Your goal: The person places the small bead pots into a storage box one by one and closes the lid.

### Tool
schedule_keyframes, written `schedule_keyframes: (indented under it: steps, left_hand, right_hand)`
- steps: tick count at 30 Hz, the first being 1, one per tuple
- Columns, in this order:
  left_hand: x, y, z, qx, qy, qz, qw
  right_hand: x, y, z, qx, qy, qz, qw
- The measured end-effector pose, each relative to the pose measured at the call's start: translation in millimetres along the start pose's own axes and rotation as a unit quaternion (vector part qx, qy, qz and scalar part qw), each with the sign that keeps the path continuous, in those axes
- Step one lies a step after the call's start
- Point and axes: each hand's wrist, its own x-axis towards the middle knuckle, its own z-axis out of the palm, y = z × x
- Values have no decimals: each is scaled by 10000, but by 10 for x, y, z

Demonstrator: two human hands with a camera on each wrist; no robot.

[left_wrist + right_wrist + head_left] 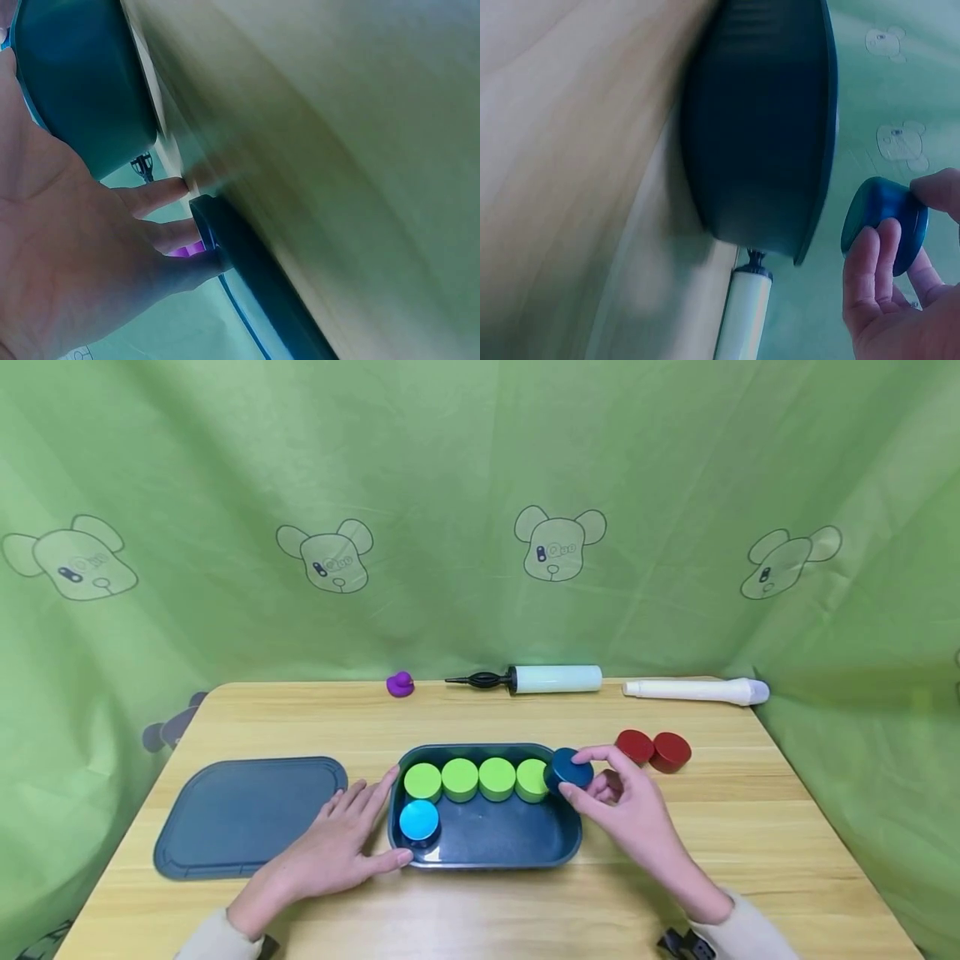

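A dark blue rectangular box holds several light green round discs in a row along its back side. One blue disc sits in its front left corner. My right hand pinches another dark blue disc between thumb and fingers, raised over the box's back right corner. With spread, fairly straight fingers, my left hand touches the left end of the box, a fingertip near the back corner and the thumb near the front one. Two dark red discs lie behind the right hand.
Left of the box, a flat dark blue lid lies beside the left hand. Along the table's back edge are a purple duck, a black and white hand pump and a white microphone-shaped stick. A green curtain hangs behind.
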Motion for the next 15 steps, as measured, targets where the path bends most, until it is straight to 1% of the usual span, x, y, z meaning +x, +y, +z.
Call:
schedule_keyframes:
  steps: [8,15]
  left_hand:
    - [5,-7,13,16,69,40,10000]
    - [1,2,10,-37,32,2,10000]
  right_hand:
    - [-3,-29,226,40,-292,66,9995]
    - [4,-73,436,-144,-621,-34,9980]
